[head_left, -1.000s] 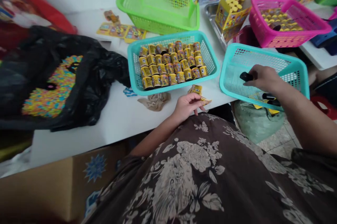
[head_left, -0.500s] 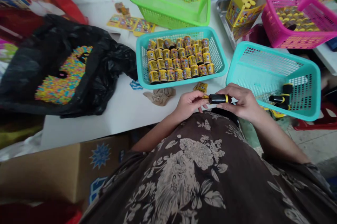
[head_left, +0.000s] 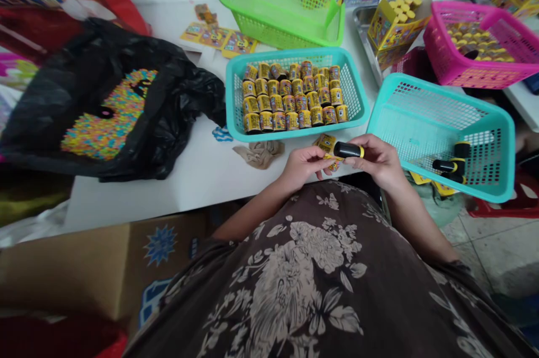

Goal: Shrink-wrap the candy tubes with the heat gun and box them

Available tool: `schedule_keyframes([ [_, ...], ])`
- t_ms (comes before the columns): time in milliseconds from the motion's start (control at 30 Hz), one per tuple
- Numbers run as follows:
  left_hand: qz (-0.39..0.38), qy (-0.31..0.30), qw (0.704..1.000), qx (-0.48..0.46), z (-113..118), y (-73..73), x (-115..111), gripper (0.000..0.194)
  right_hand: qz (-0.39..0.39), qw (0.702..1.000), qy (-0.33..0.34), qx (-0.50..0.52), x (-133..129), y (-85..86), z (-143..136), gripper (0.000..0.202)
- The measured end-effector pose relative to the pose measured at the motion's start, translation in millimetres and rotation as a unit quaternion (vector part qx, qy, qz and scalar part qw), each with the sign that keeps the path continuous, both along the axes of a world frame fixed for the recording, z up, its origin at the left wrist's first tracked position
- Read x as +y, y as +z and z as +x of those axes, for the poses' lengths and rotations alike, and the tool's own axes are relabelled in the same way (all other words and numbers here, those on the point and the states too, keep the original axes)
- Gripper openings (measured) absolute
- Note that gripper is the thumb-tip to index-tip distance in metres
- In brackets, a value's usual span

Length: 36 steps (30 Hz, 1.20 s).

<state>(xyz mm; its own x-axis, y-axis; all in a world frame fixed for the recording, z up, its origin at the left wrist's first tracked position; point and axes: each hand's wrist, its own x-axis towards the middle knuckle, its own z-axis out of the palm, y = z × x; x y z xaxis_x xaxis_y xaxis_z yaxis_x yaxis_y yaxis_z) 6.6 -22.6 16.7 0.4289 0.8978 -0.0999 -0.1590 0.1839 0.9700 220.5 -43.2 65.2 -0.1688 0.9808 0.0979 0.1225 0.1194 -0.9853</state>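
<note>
In front of my body, my right hand (head_left: 381, 163) is closed on a small black bottle (head_left: 347, 150) with a yellow rim, lying sideways and pointing to the left. My left hand (head_left: 304, 166) pinches a yellow printed label (head_left: 333, 165) just below the bottle; whether label and bottle touch I cannot tell. Beyond the fingers, more yellow printed labels (head_left: 325, 141) lie at the table's front. A turquoise basket (head_left: 297, 134) behind them holds rows of small containers (head_left: 279, 120) with yellow printed wraps. To the right, a second turquoise basket (head_left: 415, 116) contains several plain black bottles (head_left: 444, 166).
A black plastic bag (head_left: 174, 94) of colourful candy-like pieces (head_left: 107, 122) lies at left. A beige crumpled cloth (head_left: 261, 154) is near my left hand. At the back stand a green basket (head_left: 282, 32), a pink basket (head_left: 455, 69) and an open yellow box (head_left: 389, 30).
The view has shifted slightly. My right hand has tilted the bottle and moved closer to my left hand. More of the yellow label now shows under the bottle.
</note>
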Motion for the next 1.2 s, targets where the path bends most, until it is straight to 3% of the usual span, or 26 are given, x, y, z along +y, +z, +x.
schedule_keyframes([
  [133,0.022,0.015,0.999,0.024,-2,-0.5,3,0.048,-0.013,1.000,-0.008,0.017,-2,0.1,0,0.053],
  [433,0.029,0.016,0.998,0.044,-4,-6.5,5,0.045,-0.014,0.996,-0.033,-0.086,-2,7.8,-2,0.046],
  [700,0.020,-0.011,0.999,0.027,-2,-4.3,3,0.050,-0.041,0.998,-0.008,-0.036,-3,5.5,-9,0.044],
  [900,0.085,0.020,0.995,0.054,-6,0.8,-1,0.046,-0.033,0.999,-0.030,0.014,-3,-1.2,-4,0.040],
  [1067,0.079,0.031,0.994,0.066,-9,4.2,0,0.045,0.049,0.995,0.052,-0.062,-2,3.6,-4,0.031],
  [1200,0.035,-0.007,0.998,0.042,-11,5.9,0,0.040,0.074,0.987,0.087,-0.115,-1,4.7,-9,0.030],
])
